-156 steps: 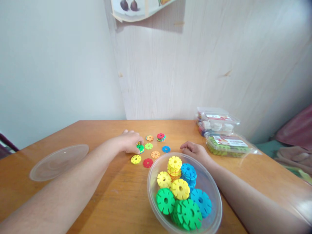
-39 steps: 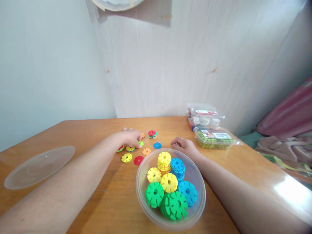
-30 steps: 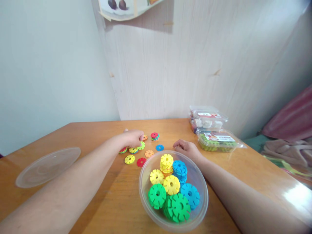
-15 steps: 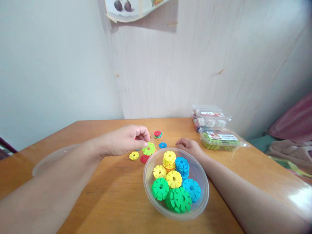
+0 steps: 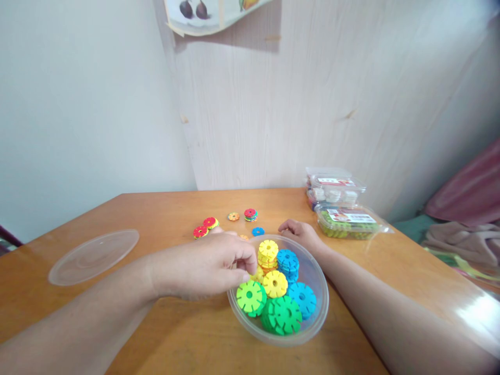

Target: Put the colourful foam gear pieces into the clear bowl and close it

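- Left hand [image 5: 203, 268] at the bowl [image 5: 316, 317] rim, fingertips pinching a light-green disc [image 5: 250, 297] over the discs inside.
- Right hand [image 5: 297, 234] loosely curled, empty, against bowl's far rim, likely steadying.
- Loose discs [image 5: 250, 213] beyond bowl; lid [image 5: 94, 255] far left.

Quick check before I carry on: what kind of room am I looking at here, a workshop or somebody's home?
Most likely a home. A plain wooden table stands in a wall corner, with clear packs of food at its far edge, a bowl of toy discs, and crumpled fabric beside it.
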Available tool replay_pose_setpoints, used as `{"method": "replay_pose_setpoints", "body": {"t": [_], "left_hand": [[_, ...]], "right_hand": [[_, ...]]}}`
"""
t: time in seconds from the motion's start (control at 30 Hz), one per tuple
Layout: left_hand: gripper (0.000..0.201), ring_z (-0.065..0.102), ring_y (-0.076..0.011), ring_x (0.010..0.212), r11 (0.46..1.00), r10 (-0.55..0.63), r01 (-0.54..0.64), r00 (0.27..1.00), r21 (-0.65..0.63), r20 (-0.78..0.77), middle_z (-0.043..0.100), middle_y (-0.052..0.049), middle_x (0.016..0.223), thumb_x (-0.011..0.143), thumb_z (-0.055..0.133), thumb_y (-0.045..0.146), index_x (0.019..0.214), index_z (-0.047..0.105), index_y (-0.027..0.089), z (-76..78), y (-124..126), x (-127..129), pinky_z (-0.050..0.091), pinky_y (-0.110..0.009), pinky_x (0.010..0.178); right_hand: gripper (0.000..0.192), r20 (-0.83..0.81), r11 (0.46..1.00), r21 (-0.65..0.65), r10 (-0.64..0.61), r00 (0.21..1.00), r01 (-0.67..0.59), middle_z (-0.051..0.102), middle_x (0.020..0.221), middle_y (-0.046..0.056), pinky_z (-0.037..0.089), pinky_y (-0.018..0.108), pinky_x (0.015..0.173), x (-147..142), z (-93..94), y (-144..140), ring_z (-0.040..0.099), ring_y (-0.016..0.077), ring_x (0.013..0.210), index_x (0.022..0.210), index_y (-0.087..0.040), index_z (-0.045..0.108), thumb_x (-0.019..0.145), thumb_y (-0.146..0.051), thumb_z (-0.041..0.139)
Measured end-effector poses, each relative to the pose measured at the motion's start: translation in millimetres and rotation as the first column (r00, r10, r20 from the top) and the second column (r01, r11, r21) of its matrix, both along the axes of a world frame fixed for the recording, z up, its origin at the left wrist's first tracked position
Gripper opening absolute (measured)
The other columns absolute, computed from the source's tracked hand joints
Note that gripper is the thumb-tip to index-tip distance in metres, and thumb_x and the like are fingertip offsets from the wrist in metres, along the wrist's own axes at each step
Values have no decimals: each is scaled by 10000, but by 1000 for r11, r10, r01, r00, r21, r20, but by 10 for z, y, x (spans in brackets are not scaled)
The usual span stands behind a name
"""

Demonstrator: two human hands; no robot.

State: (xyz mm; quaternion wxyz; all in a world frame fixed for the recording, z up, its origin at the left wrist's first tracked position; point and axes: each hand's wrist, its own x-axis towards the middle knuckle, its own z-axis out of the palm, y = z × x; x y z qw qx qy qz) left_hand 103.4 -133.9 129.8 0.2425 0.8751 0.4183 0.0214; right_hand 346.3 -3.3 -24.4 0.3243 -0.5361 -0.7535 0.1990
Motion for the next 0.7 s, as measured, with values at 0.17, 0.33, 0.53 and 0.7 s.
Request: {"method": "replay_pose_setpoints", "body": {"t": [0.17, 0.33, 0.53, 0.7], "left_hand": [[173, 545, -172, 854, 997, -33, 34, 999, 70, -23, 655, -3, 827, 809, 560, 176, 864, 717, 225, -30, 13, -12, 374, -303, 786], [232, 530, -197, 911, 990, -64, 73, 995, 122, -76, 654, -16, 844, 830, 567, 190, 953, 748, 268, -65, 1, 12, 365, -312, 802], [190, 511, -185, 902, 988, -86, 96, 993, 121, -82, 648, 10, 837, 808, 620, 207, 935, 740, 282, -115, 1, 64, 348, -307, 803], [93, 512, -180, 891, 989, -78, 87, 994, 123, -80, 643, 15, 828, 780, 662, 218, 846, 718, 252, -139, 27, 92, 347, -303, 785]], "right_hand": [[217, 12, 1000, -6, 12, 1000, -12, 714, 787, 26, 405, 255, 612, 7, -10, 23, 629, 173, 719, 897, -205, 696, 816, -295, 516], [205, 22, 1000, 7, 16, 1000, -16, 722, 812, 30, 414, 260, 630, 14, -15, 27, 641, 180, 745, 888, -207, 692, 819, -295, 520], [207, 28, 1000, 17, 24, 999, -25, 722, 808, 29, 415, 258, 629, 11, -17, 27, 639, 177, 736, 888, -208, 688, 829, -299, 512], [210, 32, 1000, 12, 17, 999, -17, 722, 801, 30, 410, 259, 626, 4, -6, 22, 630, 177, 723, 892, -210, 694, 825, -300, 516]]}}
